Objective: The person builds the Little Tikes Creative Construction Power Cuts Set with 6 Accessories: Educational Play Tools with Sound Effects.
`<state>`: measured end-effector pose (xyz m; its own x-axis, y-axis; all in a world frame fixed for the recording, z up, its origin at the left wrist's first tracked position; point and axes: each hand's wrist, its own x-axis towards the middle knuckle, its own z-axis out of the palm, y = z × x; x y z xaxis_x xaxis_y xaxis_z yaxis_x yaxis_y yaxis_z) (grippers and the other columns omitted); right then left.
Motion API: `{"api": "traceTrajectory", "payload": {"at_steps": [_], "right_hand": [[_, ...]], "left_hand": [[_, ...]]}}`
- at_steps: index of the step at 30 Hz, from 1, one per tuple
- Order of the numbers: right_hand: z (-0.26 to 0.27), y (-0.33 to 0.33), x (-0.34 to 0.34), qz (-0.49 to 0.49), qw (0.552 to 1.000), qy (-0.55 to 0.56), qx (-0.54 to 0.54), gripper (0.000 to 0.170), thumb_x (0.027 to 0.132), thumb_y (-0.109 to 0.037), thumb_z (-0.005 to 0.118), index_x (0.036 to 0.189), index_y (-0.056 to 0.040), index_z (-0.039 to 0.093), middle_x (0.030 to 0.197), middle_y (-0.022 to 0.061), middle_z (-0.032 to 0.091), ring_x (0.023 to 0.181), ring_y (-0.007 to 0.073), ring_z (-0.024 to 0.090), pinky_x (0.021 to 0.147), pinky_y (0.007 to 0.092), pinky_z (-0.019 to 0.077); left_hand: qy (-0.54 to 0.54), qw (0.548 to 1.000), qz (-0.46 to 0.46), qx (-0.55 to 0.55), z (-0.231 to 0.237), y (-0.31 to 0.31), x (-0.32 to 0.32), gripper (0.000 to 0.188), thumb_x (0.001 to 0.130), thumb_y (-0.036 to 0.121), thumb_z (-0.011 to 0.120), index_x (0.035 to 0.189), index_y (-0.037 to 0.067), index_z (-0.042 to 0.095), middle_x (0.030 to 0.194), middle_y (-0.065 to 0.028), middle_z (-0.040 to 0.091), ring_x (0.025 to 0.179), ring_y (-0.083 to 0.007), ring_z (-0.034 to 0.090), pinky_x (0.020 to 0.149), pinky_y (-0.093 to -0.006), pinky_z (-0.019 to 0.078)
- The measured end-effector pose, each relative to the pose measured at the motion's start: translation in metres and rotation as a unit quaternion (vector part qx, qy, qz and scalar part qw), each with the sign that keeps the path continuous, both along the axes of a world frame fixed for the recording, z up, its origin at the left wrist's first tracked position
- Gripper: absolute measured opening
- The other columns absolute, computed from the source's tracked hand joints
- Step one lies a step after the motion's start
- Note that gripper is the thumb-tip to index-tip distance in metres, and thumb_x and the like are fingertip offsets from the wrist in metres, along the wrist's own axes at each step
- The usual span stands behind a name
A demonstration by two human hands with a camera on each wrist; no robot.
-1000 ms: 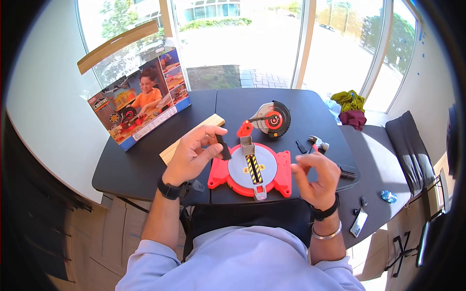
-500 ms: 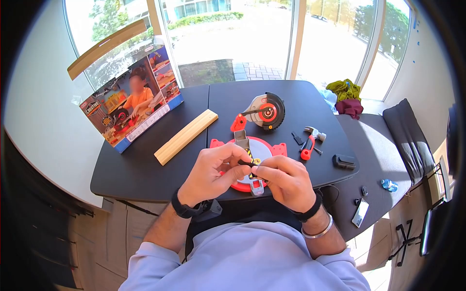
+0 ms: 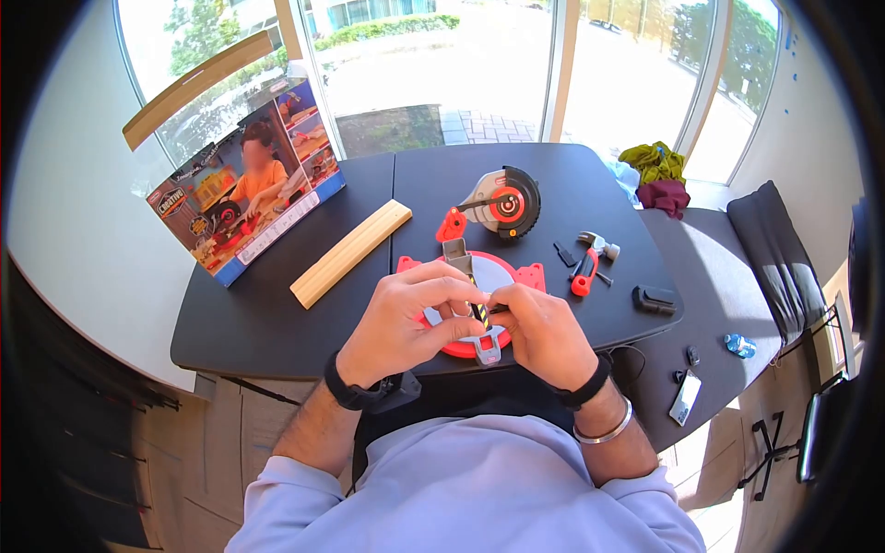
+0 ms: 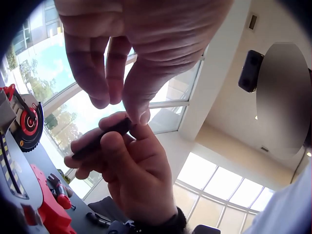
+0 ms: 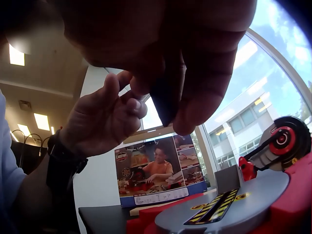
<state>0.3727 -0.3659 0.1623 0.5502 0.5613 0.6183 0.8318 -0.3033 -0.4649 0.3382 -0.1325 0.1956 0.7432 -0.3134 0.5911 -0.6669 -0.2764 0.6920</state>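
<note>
Above the toy saw's round grey base (image 3: pixel 496 270), both hands meet. The right hand (image 3: pixel 551 339) pinches a small dark piece, its long side visible in the left wrist view (image 4: pixel 100 142) and its lower end in the right wrist view (image 5: pixel 165 102). The left hand (image 3: pixel 404 318) has bent fingers and its thumb tip beside one end of the piece; contact is unclear. Under the hands, the red and grey base with its striped slot is partly hidden. Behind it, the saw's blade unit (image 3: pixel 509 205) is tilted up on a red arm.
A wooden plank (image 3: pixel 352 253) and a picture box (image 3: pixel 244 184) are on the left. Hammer (image 3: pixel 586 267), small dark parts and a black case (image 3: pixel 654 300) lie at the right. Beyond the table edge, the bench holds a phone (image 3: pixel 685 398), bottle (image 3: pixel 739 346) and clothes (image 3: pixel 662 197).
The hands have come together over the base from apart. The dark piece, earlier in the left hand, is now in the right hand's fingers. The view has shifted slightly.
</note>
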Motion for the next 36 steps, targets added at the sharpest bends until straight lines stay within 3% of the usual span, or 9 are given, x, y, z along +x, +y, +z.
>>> {"api": "traceTrajectory", "payload": {"at_steps": [5, 8, 11, 13, 17, 19, 23, 31, 36], "right_hand": [[0.0, 0.009, -0.008, -0.027, 0.995, -0.008, -0.094, 0.023, 0.094, -0.003, 0.076, 0.11, -0.0027, 0.059, 0.1, 0.0157, 0.067, 0.092, 0.0343, 0.068, 0.08, 0.0453, 0.0566], [-0.005, 0.012, -0.007, -0.013, 0.995, -0.052, -0.081, 0.034, 0.093, -0.004, 0.076, 0.123, 0.001, 0.061, 0.098, 0.0151, 0.066, 0.09, 0.0331, 0.066, 0.08, 0.0442, 0.0564], [-0.005, 0.015, -0.009, -0.005, 0.997, -0.071, -0.016, 0.061, 0.093, -0.004, 0.077, 0.149, 0.0032, 0.054, 0.097, 0.014, 0.066, 0.087, 0.032, 0.066, 0.079, 0.0445, 0.0562], [0.004, 0.015, -0.018, -0.026, 0.999, 0.043, -0.011, 0.083, 0.093, -0.004, 0.078, 0.165, 0.0036, 0.037, 0.094, 0.0132, 0.067, 0.085, 0.0312, 0.065, 0.079, 0.0445, 0.056], [-0.006, 0.016, -0.012, -0.004, 1.0, 0.003, 0.014, 0.087, 0.093, -0.003, 0.078, 0.167, 0.0022, 0.034, 0.09, 0.0116, 0.068, 0.084, 0.0306, 0.066, 0.078, 0.044, 0.0558], [-0.009, 0.017, -0.008, 0.011, 0.999, -0.033, 0.026, 0.086, 0.092, -0.003, 0.079, 0.166, 0.0013, 0.037, 0.09, 0.0109, 0.068, 0.084, 0.0302, 0.066, 0.078, 0.0432, 0.0558], [-0.002, 0.013, -0.008, 0.009, 1.0, -0.021, -0.015, 0.08, 0.091, -0.004, 0.079, 0.162, 0.0008, 0.042, 0.091, 0.011, 0.069, 0.085, 0.0301, 0.067, 0.079, 0.0427, 0.0558], [-0.009, 0.009, 0.0, -0.004, 0.993, -0.071, -0.097, 0.023, 0.091, -0.014, 0.081, 0.111, -0.0051, 0.072, 0.099, 0.0089, 0.069, 0.094, 0.0287, 0.066, 0.083, 0.0417, 0.0565], [-0.009, 0.009, 0.001, 0.003, 0.994, -0.066, -0.091, 0.021, 0.091, -0.014, 0.082, 0.108, -0.0046, 0.074, 0.099, 0.0088, 0.069, 0.095, 0.0291, 0.066, 0.084, 0.0415, 0.057]], "left_hand": [[-0.039, 0.998, 0.008, 0.058, -0.004, 0.001, 0.004, 0.022, 0.089, 0.003, 0.087, 0.109, 0.001, 0.079, 0.098, -0.0086, 0.074, 0.081, -0.0176, 0.076, 0.072, -0.029, 0.0612], [-0.065, 0.994, 0.028, 0.082, -0.008, 0.003, 0.006, 0.021, 0.084, 0.002, 0.09, 0.101, 0.001, 0.078, 0.097, -0.0073, 0.074, 0.083, -0.0166, 0.074, 0.074, -0.0287, 0.0602], [-0.012, 0.999, 0.033, 0.03, -0.006, -0.001, 0.004, 0.017, 0.084, 0.001, 0.089, 0.095, 0.001, 0.076, 0.095, -0.0065, 0.073, 0.082, -0.0192, 0.074, 0.074, -0.0306, 0.0602], [-0.047, 0.997, 0.01, 0.054, -0.004, 0.001, 0.007, 0.015, 0.084, -0.004, 0.084, 0.092, -0.001, 0.072, 0.093, -0.0089, 0.071, 0.082, -0.023, 0.075, 0.074, -0.0335, 0.062], [0.041, 0.999, 0.021, 0.03, -0.003, 0.0, 0.003, 0.017, 0.083, -0.003, 0.087, 0.095, 0.001, 0.077, 0.096, -0.0082, 0.071, 0.08, -0.0218, 0.072, 0.074, -0.0313, 0.0593], [-0.035, 0.995, 0.036, 0.089, -0.006, 0.004, 0.007, 0.02, 0.083, -0.004, 0.086, 0.101, 0.001, 0.078, 0.097, -0.0085, 0.07, 0.083, -0.0201, 0.07, 0.074, -0.03, 0.0581], [0.004, 0.994, 0.104, 0.029, -0.008, 0.019, 0.017, 0.018, 0.088, -0.009, 0.08, 0.104, 0.0, 0.077, 0.094, -0.0072, 0.07, 0.081, -0.0187, 0.073, 0.074, -0.0294, 0.0587], [0.147, 0.972, 0.174, 0.053, -0.042, 0.064, 0.056, 0.01, 0.093, -0.007, 0.077, 0.097, 0.0, 0.071, 0.086, -0.0023, 0.073, 0.08, -0.0085, 0.071, 0.074, -0.0264, 0.0575], [0.162, 0.956, 0.213, 0.122, -0.063, 0.07, 0.07, 0.01, 0.091, -0.007, 0.078, 0.094, 0.0, 0.071, 0.083, -0.0032, 0.073, 0.078, -0.0098, 0.071, 0.072, -0.0279, 0.0573]]}}
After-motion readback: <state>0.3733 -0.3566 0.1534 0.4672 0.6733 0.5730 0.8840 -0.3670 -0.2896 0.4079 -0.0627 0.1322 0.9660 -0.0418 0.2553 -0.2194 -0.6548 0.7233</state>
